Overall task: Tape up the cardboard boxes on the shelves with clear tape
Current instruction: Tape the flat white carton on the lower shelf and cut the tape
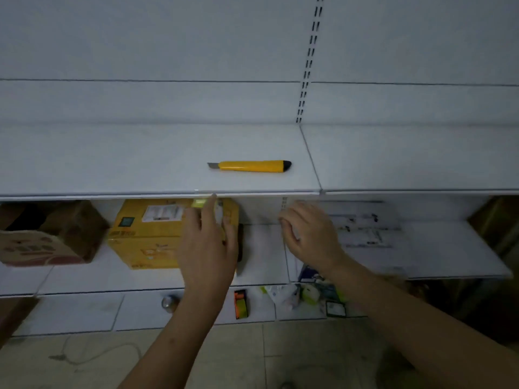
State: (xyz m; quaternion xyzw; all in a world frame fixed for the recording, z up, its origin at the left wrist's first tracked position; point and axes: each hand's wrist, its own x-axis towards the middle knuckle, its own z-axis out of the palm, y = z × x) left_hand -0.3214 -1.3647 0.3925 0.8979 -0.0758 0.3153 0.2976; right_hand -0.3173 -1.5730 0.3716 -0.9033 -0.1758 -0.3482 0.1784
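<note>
1. Yellow cardboard box (148, 234) is sitting on the middle shelf (261, 248), under the top shelf (140, 164). A white label (163, 213) is sticking on its top.
2. Left hand (209, 248) is reaching over the right end of the yellow cardboard box. Its fingers are straight and spread out, and they are not gripping anything. It is blurry, so I cannot tell if it is touching the box.
3. Right hand (311, 234) is hanging in the air just to the right of the box, near the back of the middle shelf. Its fingers are loosely bent and it is holding nothing. It is blurry too.
4. Brown box (47, 237) is sitting on the same shelf, to the left of the yellow one, and its top flaps are standing open.
5. Yellow knife (250, 166) is lying flat on the top shelf, above the two hands. Its little blade is sticking out and pointing left.
6. White papers (362, 226) with dark print are lying on the middle shelf to the right of the right hand.
7. Small things are lying on the low shelf (84, 313) below: a round shiny thing (170, 303), an orange and green pack (241, 304), and a messy pile of bags (303, 294).
8. White cord (92, 355) is curling on the floor at the bottom left.
</note>
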